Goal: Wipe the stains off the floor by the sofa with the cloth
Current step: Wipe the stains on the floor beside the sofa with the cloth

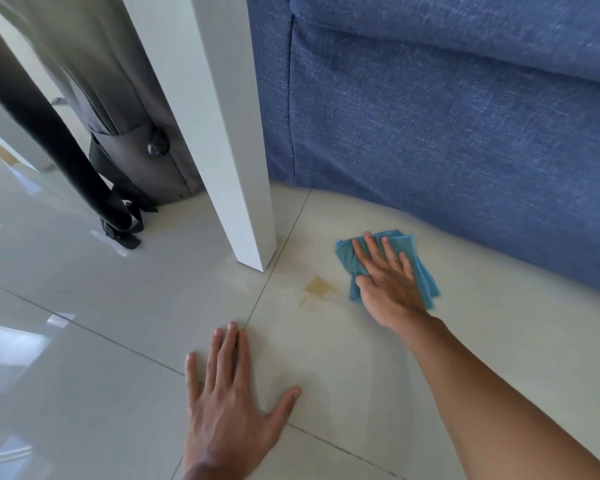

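Note:
A folded teal cloth (406,245) lies flat on the pale tiled floor (361,393), close to the base of the blue sofa (447,116). My right hand (385,282) presses down on the cloth with fingers spread, thumb pinching its left edge. A yellowish stain (317,287) with faint smears sits just left of the cloth, on the bare tile. My left hand (229,403) rests flat on the floor nearer to me, fingers apart, holding nothing.
A white table leg (236,168) stands on the floor left of the stain. Behind it a grey bag (132,133) with black straps leans by a dark pole (49,140). The sofa blocks the right and far side.

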